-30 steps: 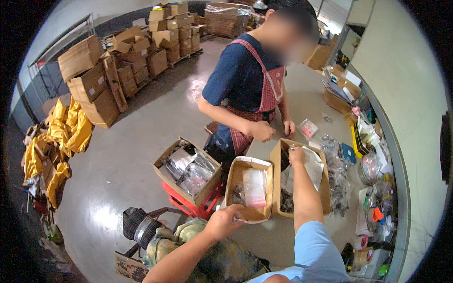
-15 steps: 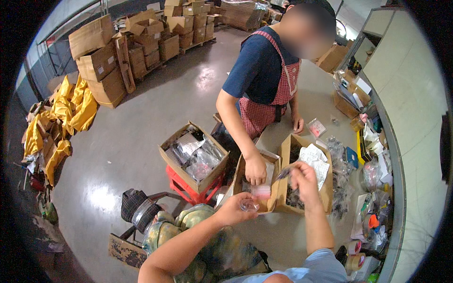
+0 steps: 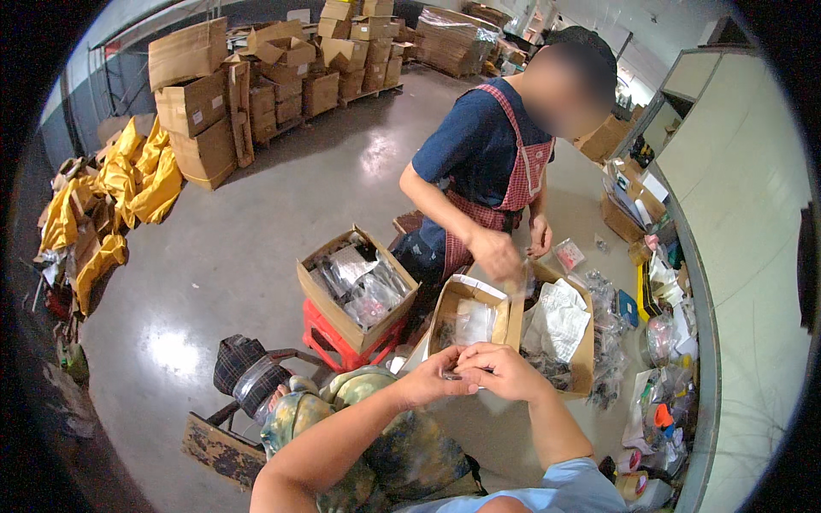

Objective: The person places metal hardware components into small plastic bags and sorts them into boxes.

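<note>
My left hand (image 3: 428, 379) and my right hand (image 3: 509, 370) meet above the near edge of the open cartons, fingertips touching. Between the left thumb and fingers sits a small clear plastic piece (image 3: 451, 374), mostly covered by the fingers. The right fingers are pinched together over it; what they hold is hidden. Just beyond my hands is a small carton (image 3: 437, 321) with clear plastic packets (image 3: 475, 322) inside. Beside it, a larger carton (image 3: 584, 359) holds dark bagged items and a crumpled white paper (image 3: 556, 315).
Across the table a co-worker in a checked apron (image 3: 534, 175) has one blurred hand (image 3: 499, 255) over the cartons. A carton of bagged parts (image 3: 310, 295) stands on a red stool (image 3: 321, 342) at left. Bags, tape rolls (image 3: 631, 486) and clutter line the right side.
My right hand has come down and left, bringing its small dark item to my left hand. The co-worker's hand has risen out of the small carton toward the right. My view has shifted slightly.
</note>
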Demonstrator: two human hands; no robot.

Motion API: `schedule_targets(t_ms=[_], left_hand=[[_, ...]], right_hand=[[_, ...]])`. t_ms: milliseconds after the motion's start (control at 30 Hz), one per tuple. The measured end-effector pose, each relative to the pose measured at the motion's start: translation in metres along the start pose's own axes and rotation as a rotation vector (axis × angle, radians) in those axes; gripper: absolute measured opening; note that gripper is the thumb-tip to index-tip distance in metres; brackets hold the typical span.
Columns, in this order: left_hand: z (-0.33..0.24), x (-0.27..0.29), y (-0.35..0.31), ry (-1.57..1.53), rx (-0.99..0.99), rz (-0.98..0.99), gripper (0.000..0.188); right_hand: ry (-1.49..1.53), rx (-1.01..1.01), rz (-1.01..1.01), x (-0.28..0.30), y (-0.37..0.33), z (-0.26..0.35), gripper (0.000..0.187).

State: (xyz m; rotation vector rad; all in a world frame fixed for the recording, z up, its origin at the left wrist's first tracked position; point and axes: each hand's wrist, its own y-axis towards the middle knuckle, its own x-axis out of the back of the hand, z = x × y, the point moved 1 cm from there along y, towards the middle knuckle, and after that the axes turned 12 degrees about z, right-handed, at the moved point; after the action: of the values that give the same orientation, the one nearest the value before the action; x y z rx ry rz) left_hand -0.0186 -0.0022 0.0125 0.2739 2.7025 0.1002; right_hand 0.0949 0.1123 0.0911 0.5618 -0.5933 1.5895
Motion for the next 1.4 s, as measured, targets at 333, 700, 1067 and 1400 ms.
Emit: schedule_targets(t_ms=[333,700,1067,1400], left_hand=[[-0.002,-0.009,-0.007,-0.015,0.093,0.163,0.064],[-0.004,-0.001,-0.008,-0.358,-0.059,0.239,0.059],[-0.017,-0.005,-0.01,-0.35,-0.065,0.284,0.094],[-0.021,-0.006,-0.011,-0.329,-0.026,0.308,0.103]], right_hand=[[0.925,0.085,-0.045,-0.007,0.016,0.013,0.044],[0.133,0.104,-0.055,0.013,0.001,0.016,0.013],[-0.178,0.132,0.045,0.011,0.004,0.032,0.019],[-0.384,0.0,-0.034,-0.015,-0.015,0.031,0.032]])
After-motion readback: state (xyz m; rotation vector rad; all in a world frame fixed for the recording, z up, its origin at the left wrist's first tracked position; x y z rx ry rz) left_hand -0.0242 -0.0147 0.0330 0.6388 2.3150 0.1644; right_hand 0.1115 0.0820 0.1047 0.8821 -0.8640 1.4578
